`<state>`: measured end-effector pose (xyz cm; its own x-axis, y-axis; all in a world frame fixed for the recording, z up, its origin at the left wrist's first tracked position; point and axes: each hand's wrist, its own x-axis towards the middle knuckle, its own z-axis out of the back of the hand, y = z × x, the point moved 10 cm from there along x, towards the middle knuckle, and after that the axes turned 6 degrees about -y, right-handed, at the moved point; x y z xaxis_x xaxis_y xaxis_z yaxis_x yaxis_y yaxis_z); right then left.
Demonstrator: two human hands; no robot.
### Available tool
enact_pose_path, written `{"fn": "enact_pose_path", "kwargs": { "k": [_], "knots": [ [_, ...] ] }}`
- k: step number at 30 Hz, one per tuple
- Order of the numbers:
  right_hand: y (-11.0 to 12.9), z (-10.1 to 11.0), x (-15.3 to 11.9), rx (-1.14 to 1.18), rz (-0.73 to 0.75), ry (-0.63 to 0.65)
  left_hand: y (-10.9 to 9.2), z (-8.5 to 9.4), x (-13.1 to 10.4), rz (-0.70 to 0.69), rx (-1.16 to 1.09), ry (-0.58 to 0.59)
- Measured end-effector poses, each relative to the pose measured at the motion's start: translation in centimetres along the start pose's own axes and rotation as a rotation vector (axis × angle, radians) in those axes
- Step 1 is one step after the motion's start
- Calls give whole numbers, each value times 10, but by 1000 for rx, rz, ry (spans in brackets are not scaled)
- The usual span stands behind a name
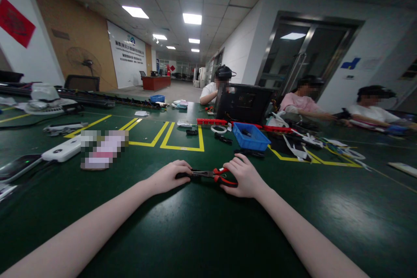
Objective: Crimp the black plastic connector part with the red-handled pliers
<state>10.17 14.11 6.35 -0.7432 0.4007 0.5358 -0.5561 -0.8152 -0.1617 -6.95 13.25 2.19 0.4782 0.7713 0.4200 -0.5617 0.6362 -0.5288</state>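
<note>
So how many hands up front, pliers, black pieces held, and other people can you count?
Hands up front: 2 (left hand, right hand)
Pliers: 1
Black piece in the left hand: 1
Other people: 3 (person in pink, person in white at right, person in white mid-picture)
Total: 7

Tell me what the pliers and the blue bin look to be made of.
Pliers: nose probably bare steel, from its grey metallic look; handles seem sleeved in red and black plastic or rubber. Blue bin: likely moulded plastic, fairly matte, judging by its even colour.
</note>
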Motion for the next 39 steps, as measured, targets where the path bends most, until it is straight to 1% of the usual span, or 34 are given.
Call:
{"fn": "enact_pose_path", "kwargs": {
  "k": [7,14,31,39],
  "knots": [
    [2,-5,-1,9,0,5,0,0,-1,11,2,12],
    [2,-3,0,17,0,5,-1,0,-1,19,12,32],
    [-2,-3,-1,12,8,12,-5,0,-1,-16,52,31],
    [-1,-5,-1,15,11,12,-6,0,-1,-1,50,44]
  ]
}}
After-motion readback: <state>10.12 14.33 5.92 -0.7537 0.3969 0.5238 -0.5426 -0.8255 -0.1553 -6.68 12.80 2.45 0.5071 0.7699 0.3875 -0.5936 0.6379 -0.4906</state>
